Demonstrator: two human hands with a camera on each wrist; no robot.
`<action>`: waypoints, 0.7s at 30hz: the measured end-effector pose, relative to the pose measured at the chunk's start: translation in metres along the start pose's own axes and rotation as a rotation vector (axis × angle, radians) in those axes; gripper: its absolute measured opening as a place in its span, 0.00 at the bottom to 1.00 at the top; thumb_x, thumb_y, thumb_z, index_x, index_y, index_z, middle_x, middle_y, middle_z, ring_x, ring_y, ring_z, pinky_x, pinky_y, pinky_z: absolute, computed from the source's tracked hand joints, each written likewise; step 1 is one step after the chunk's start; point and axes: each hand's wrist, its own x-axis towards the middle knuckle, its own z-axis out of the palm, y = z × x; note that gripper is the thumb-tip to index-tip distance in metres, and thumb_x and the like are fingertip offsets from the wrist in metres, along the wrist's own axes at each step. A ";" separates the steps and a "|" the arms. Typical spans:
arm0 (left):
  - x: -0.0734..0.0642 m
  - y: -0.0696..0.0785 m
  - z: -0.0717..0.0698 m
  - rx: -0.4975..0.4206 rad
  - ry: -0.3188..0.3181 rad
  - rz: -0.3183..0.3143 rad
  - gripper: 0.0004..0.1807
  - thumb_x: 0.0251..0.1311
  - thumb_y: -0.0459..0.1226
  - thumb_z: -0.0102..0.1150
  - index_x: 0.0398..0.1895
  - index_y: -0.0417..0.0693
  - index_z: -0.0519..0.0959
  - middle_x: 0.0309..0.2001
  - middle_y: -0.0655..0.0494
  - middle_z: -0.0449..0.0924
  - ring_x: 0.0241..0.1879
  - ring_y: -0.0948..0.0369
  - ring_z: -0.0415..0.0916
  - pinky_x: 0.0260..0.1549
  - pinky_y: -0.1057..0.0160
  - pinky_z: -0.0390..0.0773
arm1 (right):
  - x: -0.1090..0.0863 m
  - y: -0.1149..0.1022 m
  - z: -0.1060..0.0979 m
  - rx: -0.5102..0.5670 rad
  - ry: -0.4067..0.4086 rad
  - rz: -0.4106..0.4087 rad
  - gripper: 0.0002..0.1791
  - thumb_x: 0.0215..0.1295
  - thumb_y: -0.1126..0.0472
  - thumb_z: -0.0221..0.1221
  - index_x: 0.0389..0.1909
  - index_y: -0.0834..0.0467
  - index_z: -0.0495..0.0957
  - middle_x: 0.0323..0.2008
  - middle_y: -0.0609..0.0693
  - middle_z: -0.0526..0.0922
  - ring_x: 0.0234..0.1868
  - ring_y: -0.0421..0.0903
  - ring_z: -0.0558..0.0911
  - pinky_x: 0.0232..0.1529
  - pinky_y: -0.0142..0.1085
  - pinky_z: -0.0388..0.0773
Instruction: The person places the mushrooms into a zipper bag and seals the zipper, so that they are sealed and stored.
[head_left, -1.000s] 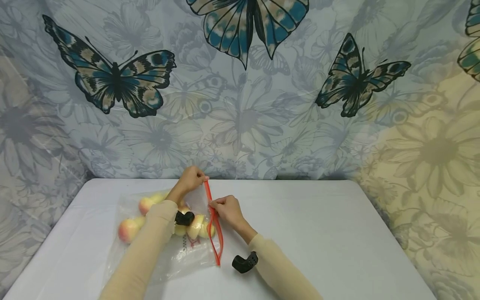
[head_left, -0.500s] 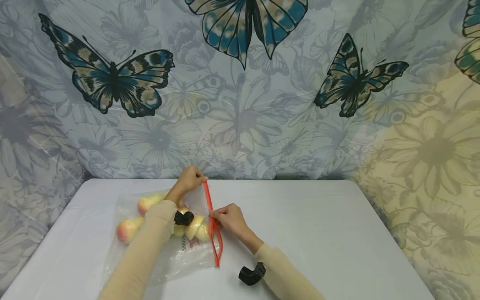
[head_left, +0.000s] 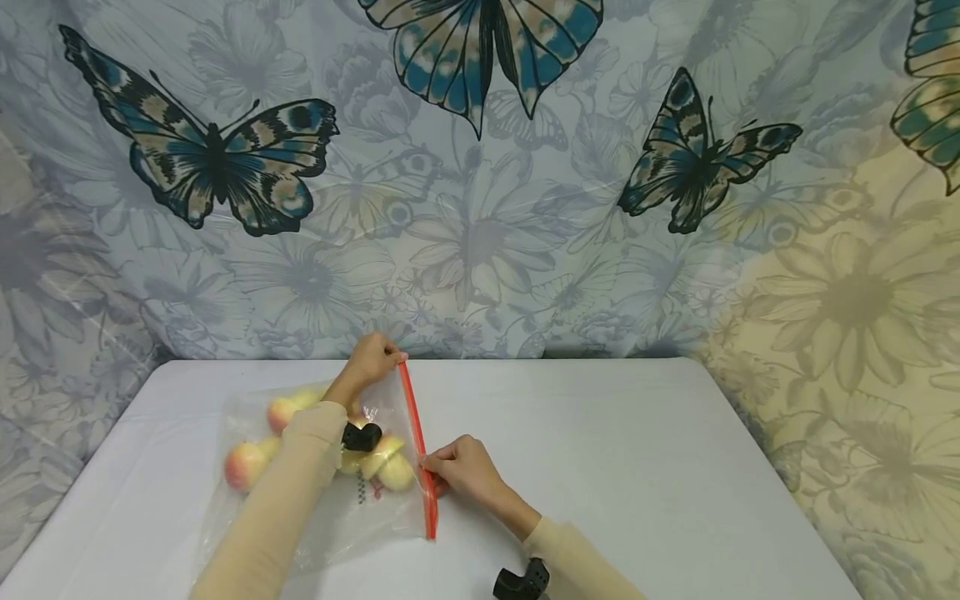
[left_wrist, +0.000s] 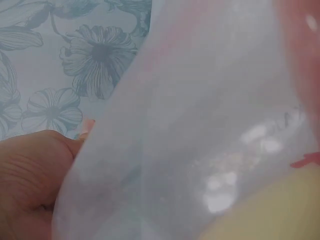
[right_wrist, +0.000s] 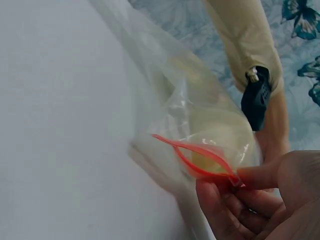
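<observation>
A clear plastic zip bag lies on the table with a red zip strip along its right edge. Inside are several yellow fruits, some blushed red; my left forearm covers part of them. At the far corner, my left hand pinches the strip's end; the left wrist view shows this hand beside the blurred plastic. My right hand pinches the strip lower down between thumb and fingers. Just past the right hand's pinch, the right wrist view shows the zip's two red edges parted.
A white-covered table extends to the right of the bag. Behind it hangs a floral cloth backdrop with butterflies. Black wrist devices sit on both sleeves.
My right hand has slid down along the red strip towards the near end, and the gap between the strip's edges has narrowed. My left hand keeps its hold on the far end.
</observation>
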 end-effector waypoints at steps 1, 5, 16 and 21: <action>0.000 0.000 0.000 0.000 0.003 -0.001 0.16 0.66 0.35 0.58 0.21 0.36 0.83 0.17 0.54 0.75 0.17 0.63 0.61 0.19 0.67 0.62 | -0.004 0.000 -0.001 -0.003 -0.006 0.002 0.11 0.62 0.64 0.63 0.29 0.70 0.86 0.17 0.56 0.84 0.16 0.48 0.84 0.21 0.33 0.81; 0.001 0.002 0.001 0.007 0.001 0.000 0.16 0.65 0.35 0.59 0.22 0.35 0.84 0.18 0.54 0.77 0.17 0.64 0.62 0.19 0.68 0.63 | -0.018 0.002 -0.001 -0.009 -0.028 -0.004 0.10 0.61 0.64 0.63 0.27 0.68 0.87 0.16 0.54 0.84 0.15 0.47 0.83 0.21 0.33 0.81; 0.007 0.009 0.013 0.036 -0.014 0.062 0.15 0.65 0.35 0.60 0.23 0.35 0.86 0.16 0.57 0.74 0.18 0.64 0.60 0.19 0.68 0.62 | -0.063 0.008 -0.004 0.060 -0.112 0.015 0.12 0.63 0.63 0.64 0.22 0.65 0.86 0.17 0.53 0.84 0.15 0.42 0.82 0.20 0.33 0.81; 0.010 0.020 0.025 0.030 -0.038 0.110 0.18 0.65 0.34 0.60 0.17 0.38 0.83 0.13 0.58 0.70 0.15 0.64 0.56 0.18 0.68 0.58 | -0.077 0.012 -0.009 0.113 -0.139 0.063 0.14 0.64 0.64 0.62 0.20 0.66 0.85 0.18 0.53 0.85 0.16 0.38 0.81 0.21 0.33 0.82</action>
